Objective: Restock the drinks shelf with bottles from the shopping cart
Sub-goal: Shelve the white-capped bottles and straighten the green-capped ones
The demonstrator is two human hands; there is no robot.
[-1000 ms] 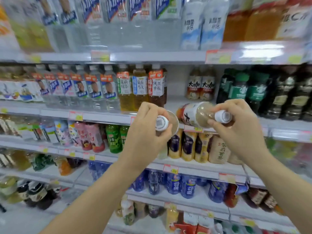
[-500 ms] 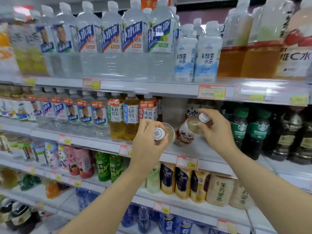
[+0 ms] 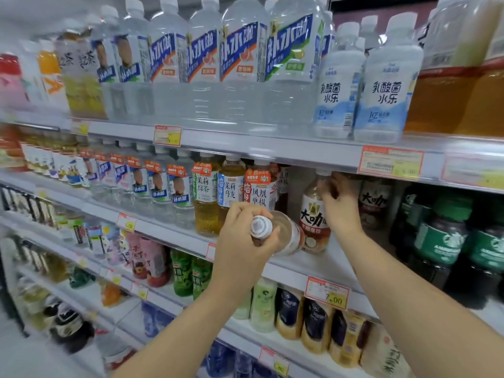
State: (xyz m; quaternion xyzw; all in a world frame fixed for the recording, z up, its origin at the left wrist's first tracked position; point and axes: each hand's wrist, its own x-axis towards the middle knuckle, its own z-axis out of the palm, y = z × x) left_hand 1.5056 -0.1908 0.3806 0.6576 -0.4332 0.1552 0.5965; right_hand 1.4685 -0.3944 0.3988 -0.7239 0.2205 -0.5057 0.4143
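Observation:
My left hand [image 3: 242,236] grips a pale white-capped bottle [image 3: 283,236] by the neck, tipped with its cap toward me, in front of the second shelf [image 3: 321,266]. My right hand [image 3: 341,203] holds the neck of a matching bottle [image 3: 313,222] with a white and red label. This one stands upright on that shelf, in a gap between the tea bottles and another bottle of the same kind [image 3: 373,203] to its right. The shopping cart is out of sight.
Amber tea bottles [image 3: 231,192] stand left of the gap, dark green-labelled bottles [image 3: 441,236] to the right. Large water bottles [image 3: 240,66] fill the top shelf just above my right hand. Lower shelves [image 3: 300,347] hold more drinks behind price tags [image 3: 327,293].
My right hand has carried its bottle from a tilted position in the air into the shelf gap and stood it upright. My left hand has risen slightly with its bottle. The view has tilted upward.

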